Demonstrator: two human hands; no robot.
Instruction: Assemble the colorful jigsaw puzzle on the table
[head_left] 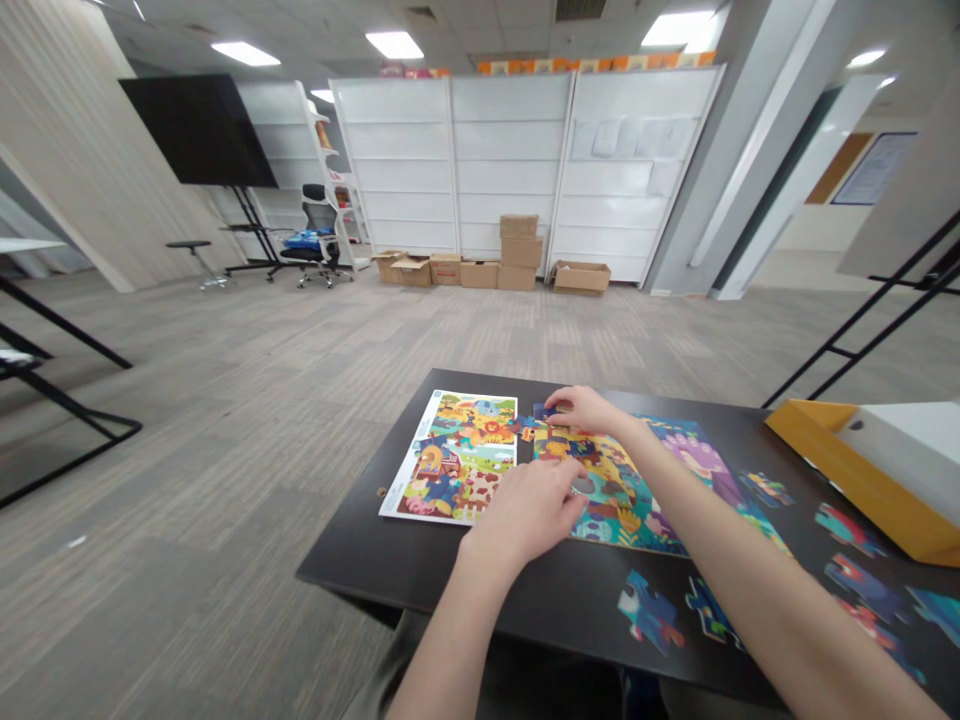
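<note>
Puzzle [622, 490] lies flat on the table [375, 560], partly covered by the forearms. Hands apart from each other. Right hand [585, 410] is at the puzzle's far left corner, thumb and fingers pinched on a blue piece [541, 411]. Left hand [536, 500] is over the puzzle's left edge, fingers curled down; cannot tell whether it grips or only steadies.

Judged step: seating the corner piece. Best kept level, tab lined up with its socket, then pressed straight down; sideways shoving could spread joined seams. Left palm flat beside the joint would brace better than curled fingertips.

Sheet [457, 450] left of the puzzle offers a print to check against. Small piece [527, 434] sits just beside the left edge; avoid knocking it.
</note>
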